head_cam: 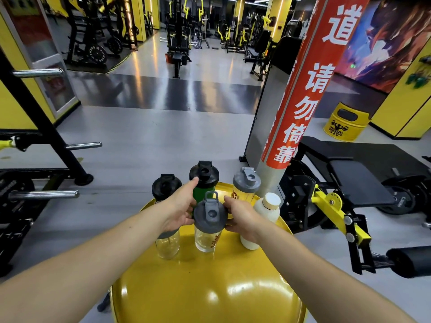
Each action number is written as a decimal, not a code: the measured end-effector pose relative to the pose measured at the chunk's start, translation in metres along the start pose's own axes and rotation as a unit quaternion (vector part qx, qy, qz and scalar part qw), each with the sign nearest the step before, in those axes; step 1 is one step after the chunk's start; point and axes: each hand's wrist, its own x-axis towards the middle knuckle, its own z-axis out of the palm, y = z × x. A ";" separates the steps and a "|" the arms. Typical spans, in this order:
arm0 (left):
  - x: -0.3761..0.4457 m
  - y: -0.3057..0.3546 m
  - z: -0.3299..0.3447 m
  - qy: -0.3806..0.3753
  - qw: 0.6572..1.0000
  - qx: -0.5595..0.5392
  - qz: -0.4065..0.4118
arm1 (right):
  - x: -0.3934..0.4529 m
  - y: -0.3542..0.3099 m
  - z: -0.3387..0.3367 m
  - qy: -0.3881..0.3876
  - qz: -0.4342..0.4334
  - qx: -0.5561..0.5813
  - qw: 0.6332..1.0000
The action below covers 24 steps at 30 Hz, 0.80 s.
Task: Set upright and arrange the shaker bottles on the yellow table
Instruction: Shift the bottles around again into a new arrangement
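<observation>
Several shaker bottles stand upright on the round yellow table (210,287). A clear bottle with a grey lid (210,220) stands in the middle front, and both hands touch its lid: my left hand (180,206) from the left, my right hand (240,216) from the right. Behind it is a green bottle with a black lid (204,176); my left fingers reach its lid. A black-lidded bottle (166,185) stands back left, a grey-lidded yellow bottle (246,183) back right, a white bottle (268,208) at the right. A clear bottle (168,245) is partly hidden under my left hand.
A grey post wrapped in a red banner (303,89) rises just behind the table on the right. A black and yellow gym machine (338,206) stands to the right, a weight rack (46,159) to the left. A yellow bin (345,122) sits far right.
</observation>
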 end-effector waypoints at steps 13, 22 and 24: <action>-0.005 0.002 -0.002 0.008 1.000 0.026 0.003 | 0.002 0.002 0.004 -0.007 -0.001 0.000 1.000; -0.009 0.004 -0.004 0.010 0.999 0.047 0.003 | -0.003 0.002 0.004 -0.017 -0.011 -0.010 1.000; -0.011 0.003 -0.003 0.012 0.999 0.052 0.005 | -0.004 0.002 0.004 -0.018 -0.015 -0.016 1.000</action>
